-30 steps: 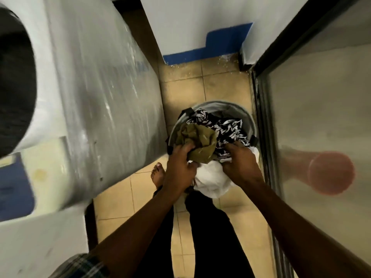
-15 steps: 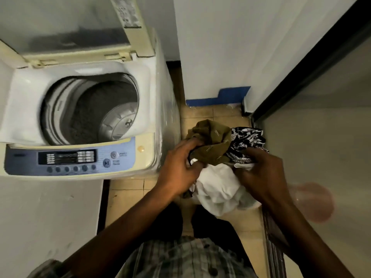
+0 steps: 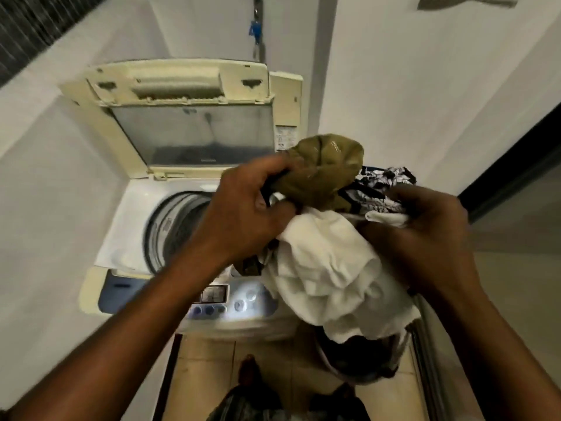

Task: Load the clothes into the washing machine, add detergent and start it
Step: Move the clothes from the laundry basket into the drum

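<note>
Fingers round clothes, higher now, beside washing machine.

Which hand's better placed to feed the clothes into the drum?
Left, probably: left hand grips the olive garment beside the open drum; right hand holds the white cloth farther right.

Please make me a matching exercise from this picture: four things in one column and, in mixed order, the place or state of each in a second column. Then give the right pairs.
Things
1 lid
2 olive cloth
3 patterned cloth
4 basket

Place or state
A on the floor
B raised open
C in the left hand
D in the right hand

Pairs: 1-B, 2-C, 3-D, 4-A
</note>
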`<state>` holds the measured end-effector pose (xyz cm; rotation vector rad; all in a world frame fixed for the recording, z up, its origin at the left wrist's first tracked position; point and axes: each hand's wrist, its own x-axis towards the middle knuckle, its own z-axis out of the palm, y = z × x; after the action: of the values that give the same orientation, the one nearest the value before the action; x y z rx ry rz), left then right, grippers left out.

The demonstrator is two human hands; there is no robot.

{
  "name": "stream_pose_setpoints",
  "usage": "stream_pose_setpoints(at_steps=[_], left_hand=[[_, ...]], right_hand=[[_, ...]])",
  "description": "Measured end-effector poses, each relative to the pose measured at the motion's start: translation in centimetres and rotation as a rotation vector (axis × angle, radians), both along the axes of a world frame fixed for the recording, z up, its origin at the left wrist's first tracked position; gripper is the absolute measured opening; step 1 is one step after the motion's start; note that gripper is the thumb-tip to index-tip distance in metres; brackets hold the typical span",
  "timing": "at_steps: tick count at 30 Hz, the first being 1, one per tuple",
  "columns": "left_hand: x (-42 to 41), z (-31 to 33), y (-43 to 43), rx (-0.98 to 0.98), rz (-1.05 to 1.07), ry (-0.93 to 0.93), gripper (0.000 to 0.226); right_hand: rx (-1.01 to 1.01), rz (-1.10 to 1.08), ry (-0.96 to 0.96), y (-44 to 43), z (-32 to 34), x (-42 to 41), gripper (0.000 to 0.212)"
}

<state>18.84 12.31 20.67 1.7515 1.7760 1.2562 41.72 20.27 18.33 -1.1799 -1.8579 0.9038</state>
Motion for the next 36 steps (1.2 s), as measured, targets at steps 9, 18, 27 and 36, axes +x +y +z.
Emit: stream_pose_setpoints(at_steps=[9,18,27,36], left_hand=[[-15.3,2.7,-2.6,-0.018,0.201,0.105,0.037],[-23.4,-12.1,-4.4,-0.271,0.314,0.002,0.052],[-24.6,-24.9,-4.1,-0.596,0.239,0.039,0.050],[-16.4,-24.7,-2.8,-0.585,0.000,-0.014,0.089]], right_hand=[[-0.072,0.136,0.112,1.2,-1.3,-18.3,0.025],[-0.215,0.220,-0.095,0.4,-14.4,-27.6,0.041],[-0.275,0.405,-0.322,1.2,-20.5,-27.9,0.040],[-0.136,0.201,-0.498,9.6,-19.6,-16.7,0.066]])
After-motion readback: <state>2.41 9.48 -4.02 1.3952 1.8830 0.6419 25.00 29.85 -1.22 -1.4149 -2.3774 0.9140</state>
